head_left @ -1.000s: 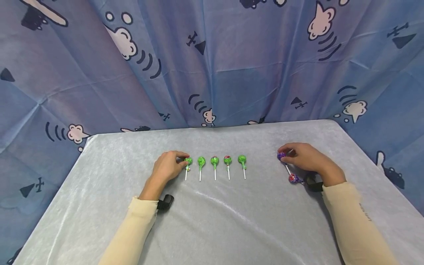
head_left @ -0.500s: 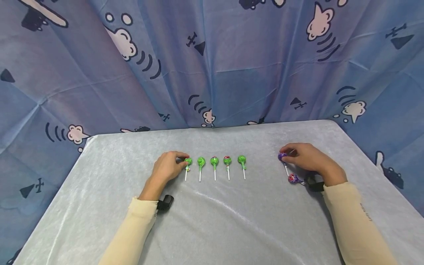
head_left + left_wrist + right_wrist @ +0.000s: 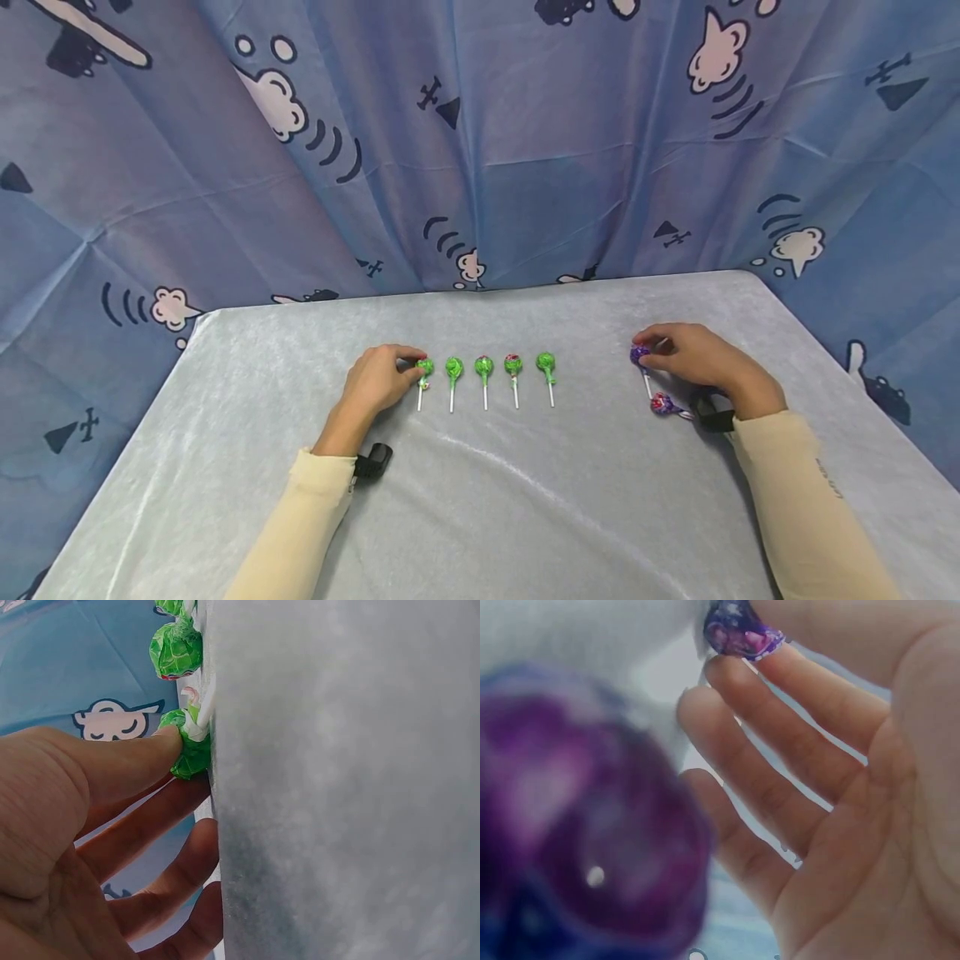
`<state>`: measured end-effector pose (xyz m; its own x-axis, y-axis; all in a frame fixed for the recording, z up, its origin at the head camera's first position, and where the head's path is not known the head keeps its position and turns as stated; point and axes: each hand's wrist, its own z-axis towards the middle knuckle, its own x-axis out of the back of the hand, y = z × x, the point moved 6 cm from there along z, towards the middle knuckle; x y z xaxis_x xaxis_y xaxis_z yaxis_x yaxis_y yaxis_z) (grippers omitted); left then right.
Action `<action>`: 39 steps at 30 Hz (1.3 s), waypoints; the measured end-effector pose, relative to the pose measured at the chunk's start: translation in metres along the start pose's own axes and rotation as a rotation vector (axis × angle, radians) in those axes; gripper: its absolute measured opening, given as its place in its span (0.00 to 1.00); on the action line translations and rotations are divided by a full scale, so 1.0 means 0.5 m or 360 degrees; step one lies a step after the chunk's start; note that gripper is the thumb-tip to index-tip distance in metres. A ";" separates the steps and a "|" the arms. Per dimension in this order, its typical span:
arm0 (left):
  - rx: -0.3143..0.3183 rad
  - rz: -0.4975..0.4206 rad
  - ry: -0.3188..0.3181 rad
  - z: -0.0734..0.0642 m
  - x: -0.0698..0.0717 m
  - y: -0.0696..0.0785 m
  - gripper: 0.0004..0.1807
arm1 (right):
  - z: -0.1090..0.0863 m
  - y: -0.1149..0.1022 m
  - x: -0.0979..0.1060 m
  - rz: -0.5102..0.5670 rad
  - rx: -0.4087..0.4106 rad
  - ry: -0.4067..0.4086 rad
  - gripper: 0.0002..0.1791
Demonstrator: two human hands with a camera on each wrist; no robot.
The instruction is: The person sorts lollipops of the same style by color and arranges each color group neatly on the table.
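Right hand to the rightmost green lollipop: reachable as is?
Probably yes, after letting go: the right hand pinches a purple lollipop. Only tablecloth shows between that one and the rightmost green lollipop.

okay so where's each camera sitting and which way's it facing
Head: worn on head, facing forward and down at tablecloth and curtain; left hand, right hand, sleeves show.
Left wrist: on that wrist, facing thumb and fingers on a green lollipop.
Right wrist: on that wrist, facing palm, fingers and a blurred purple lollipop.
Head and left wrist share that green lollipop.
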<state>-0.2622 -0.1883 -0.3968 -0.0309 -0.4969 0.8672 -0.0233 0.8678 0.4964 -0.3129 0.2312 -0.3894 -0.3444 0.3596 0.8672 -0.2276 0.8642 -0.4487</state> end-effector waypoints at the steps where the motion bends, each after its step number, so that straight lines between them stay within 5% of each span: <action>1: 0.0001 -0.0001 0.0001 0.000 0.000 0.000 0.15 | 0.000 0.000 0.001 0.0003 0.0002 -0.0001 0.24; 23: -0.0002 -0.0008 0.0010 -0.001 0.000 0.000 0.15 | -0.003 0.001 0.004 -0.0009 0.0030 0.0022 0.22; 39: 0.0004 -0.0012 0.0001 -0.002 0.002 0.000 0.16 | -0.009 0.008 0.037 -0.0031 0.0008 0.0162 0.23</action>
<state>-0.2612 -0.1887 -0.3958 -0.0299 -0.5034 0.8635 -0.0258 0.8640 0.5028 -0.3163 0.2430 -0.3742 -0.2458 0.3770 0.8930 -0.2380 0.8696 -0.4326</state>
